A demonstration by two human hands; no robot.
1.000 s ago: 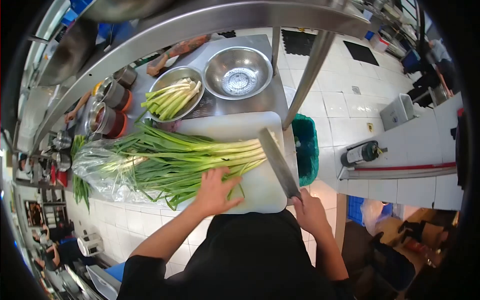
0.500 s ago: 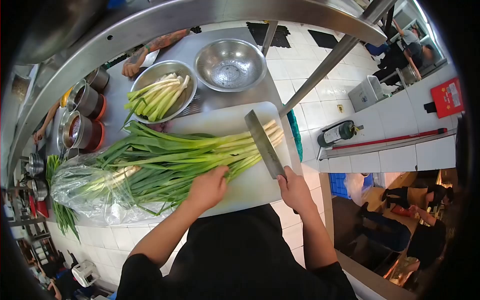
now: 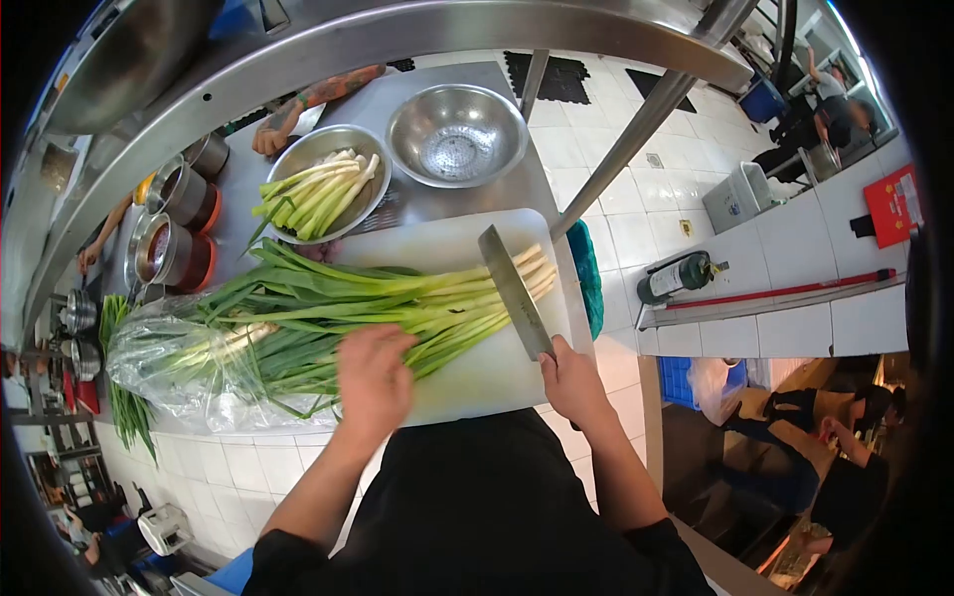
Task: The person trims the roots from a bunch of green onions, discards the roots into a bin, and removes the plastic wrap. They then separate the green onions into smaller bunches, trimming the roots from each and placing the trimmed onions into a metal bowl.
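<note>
My right hand (image 3: pixel 574 382) grips the handle of a cleaver (image 3: pixel 517 293), its broad blade lying across the pale ends of a pile of green onions (image 3: pixel 397 308). The onions stretch sideways over a white cutting board (image 3: pixel 487 372), leaves to the left. Blurred by movement, my left hand (image 3: pixel 376 382) is over the near edge of the leaves; its fingers look apart and hold nothing I can see. A clear plastic bag (image 3: pixel 179 372) wraps more green onions at the left.
Behind the board stand a steel bowl (image 3: pixel 373 204) of trimmed onion stalks and a steel colander (image 3: pixel 457 139). Sauce pots (image 3: pixel 171 248) are at the left. Another person's hand (image 3: pixel 273 134) is near the bowl. A metal shelf rail (image 3: pixel 447 32) crosses above.
My left hand has moved left and slightly toward me along the leaves, its fingers loosening. The cleaver stays over the pale ends, shifted slightly left in view.
</note>
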